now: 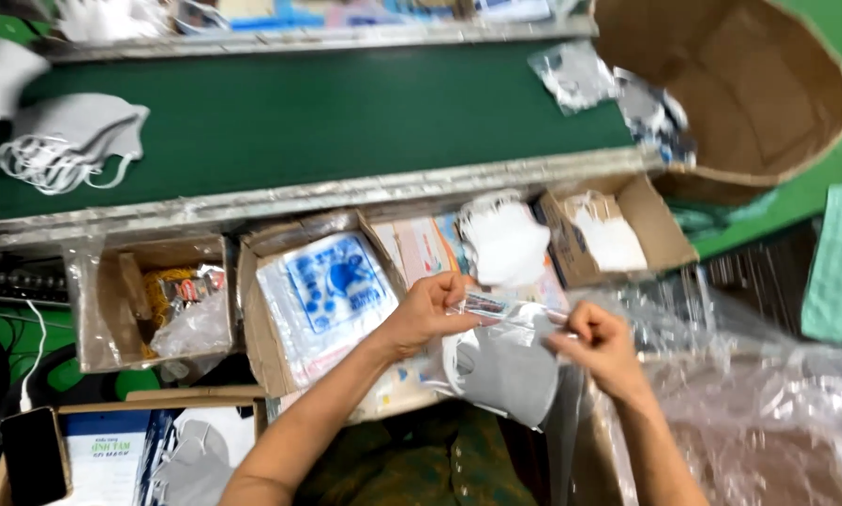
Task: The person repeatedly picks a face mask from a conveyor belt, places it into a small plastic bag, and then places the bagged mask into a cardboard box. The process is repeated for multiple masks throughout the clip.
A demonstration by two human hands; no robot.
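I see the left hand [432, 309] and right hand [597, 345] each pinching the clear plastic sleeve [510, 314]. A grey fabric face mask [503, 370] sits inside it, above the brown cardboard box of printed packets [320, 295].

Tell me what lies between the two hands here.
In the head view, a clear plastic bag with a grey face mask in it spans the gap; the left hand and right hand each pinch its top edge.

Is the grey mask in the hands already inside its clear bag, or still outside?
Inside, it seems: the clear bag covers the mask, and both hands pinch its top edge. Blur hides whether it is sealed.
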